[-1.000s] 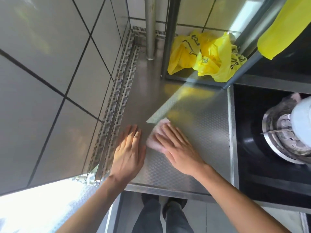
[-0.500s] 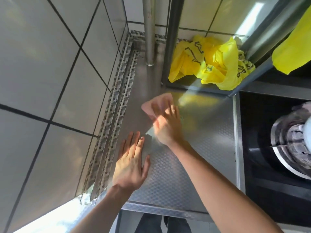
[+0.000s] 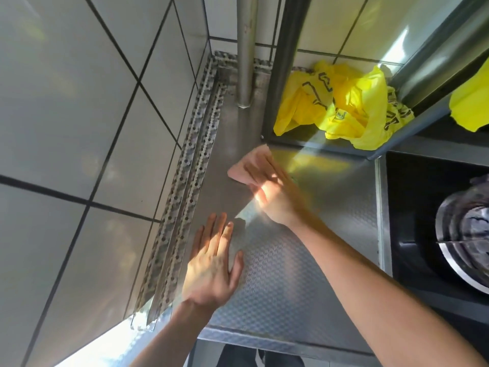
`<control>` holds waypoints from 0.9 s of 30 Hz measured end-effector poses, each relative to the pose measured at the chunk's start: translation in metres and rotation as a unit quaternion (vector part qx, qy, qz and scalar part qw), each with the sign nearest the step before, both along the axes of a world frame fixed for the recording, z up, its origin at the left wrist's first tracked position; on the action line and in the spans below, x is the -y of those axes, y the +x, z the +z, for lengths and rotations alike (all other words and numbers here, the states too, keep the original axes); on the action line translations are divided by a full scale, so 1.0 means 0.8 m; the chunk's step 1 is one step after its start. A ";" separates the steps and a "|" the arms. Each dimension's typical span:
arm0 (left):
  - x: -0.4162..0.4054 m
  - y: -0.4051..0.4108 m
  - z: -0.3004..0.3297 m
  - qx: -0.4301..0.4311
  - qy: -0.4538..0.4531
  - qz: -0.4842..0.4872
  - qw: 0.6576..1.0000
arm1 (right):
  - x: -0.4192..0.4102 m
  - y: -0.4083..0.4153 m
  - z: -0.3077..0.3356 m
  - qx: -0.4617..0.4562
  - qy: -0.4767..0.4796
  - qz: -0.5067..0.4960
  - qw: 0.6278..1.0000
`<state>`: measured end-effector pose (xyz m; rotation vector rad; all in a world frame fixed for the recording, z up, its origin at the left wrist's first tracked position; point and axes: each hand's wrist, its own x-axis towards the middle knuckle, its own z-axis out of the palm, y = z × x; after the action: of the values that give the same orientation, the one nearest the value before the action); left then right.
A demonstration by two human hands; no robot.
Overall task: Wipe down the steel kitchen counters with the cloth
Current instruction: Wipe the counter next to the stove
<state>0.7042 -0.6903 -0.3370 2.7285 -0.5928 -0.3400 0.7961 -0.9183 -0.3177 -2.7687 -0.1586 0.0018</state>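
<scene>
Head view: the pink cloth [image 3: 247, 165] lies flat on the steel bench [image 3: 304, 260], pinned under the fingers [image 3: 260, 168] of the right hand [image 3: 275, 197] and sticking out beyond their tips and to their left, toward the tiled wall [image 3: 79, 128]. Its far corner nearly reaches the dark shelf post [image 3: 288, 62] ahead of the fingertips; its long axis seems to run along the fingers, though motion blur softens the outline. The right fingers are stretched out, close together, pressing down on the cloth rather than gripping it. The left hand [image 3: 211, 263] lies palm-down on the bare bench nearer the body, fingers spread and straight, holding nothing. A crumpled yellow bag [image 3: 344, 107] sits past the right fingertips.
</scene>
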 end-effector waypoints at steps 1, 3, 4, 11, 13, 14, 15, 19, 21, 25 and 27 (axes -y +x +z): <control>0.001 0.000 0.001 -0.001 0.002 -0.001 1.000 | -0.020 0.018 0.000 -0.021 0.020 0.011 1.000; 0.001 0.000 -0.001 -0.002 0.005 0.006 1.000 | -0.058 0.041 0.001 -0.067 0.025 0.048 0.996; 0.000 0.000 -0.003 -0.001 0.005 0.010 1.000 | -0.067 0.041 0.000 -0.074 0.021 0.073 0.994; -0.004 -0.006 -0.008 -0.016 -0.009 0.027 0.999 | 0.021 -0.067 0.000 -0.017 -0.008 0.100 0.995; -0.005 -0.005 -0.008 -0.013 -0.005 0.021 1.000 | 0.062 -0.085 0.003 -0.020 -0.016 0.028 0.999; -0.005 -0.004 -0.007 -0.015 -0.002 0.021 1.000 | 0.078 -0.088 0.004 -0.026 -0.018 -0.019 0.999; -0.005 -0.004 -0.007 -0.018 0.000 0.022 1.000 | 0.089 -0.087 0.005 -0.031 -0.016 -0.073 0.997; -0.003 -0.005 -0.009 -0.021 -0.006 0.024 0.999 | 0.063 -0.050 0.003 -0.046 -0.025 -0.263 0.963; -0.004 -0.004 -0.012 -0.014 -0.009 0.024 1.000 | 0.033 -0.035 0.004 -0.048 -0.022 -0.249 0.967; -0.005 -0.003 -0.013 0.000 0.001 0.020 1.000 | -0.005 -0.070 0.001 -0.049 -0.011 -0.089 0.995; -0.004 -0.004 -0.010 0.008 0.007 0.017 1.000 | -0.004 -0.119 0.001 -0.047 -0.025 -0.033 0.998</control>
<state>0.7010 -0.6867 -0.3449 2.7530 -0.5504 -0.3168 0.7010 -0.9155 -0.3170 -2.8151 -0.0424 0.1201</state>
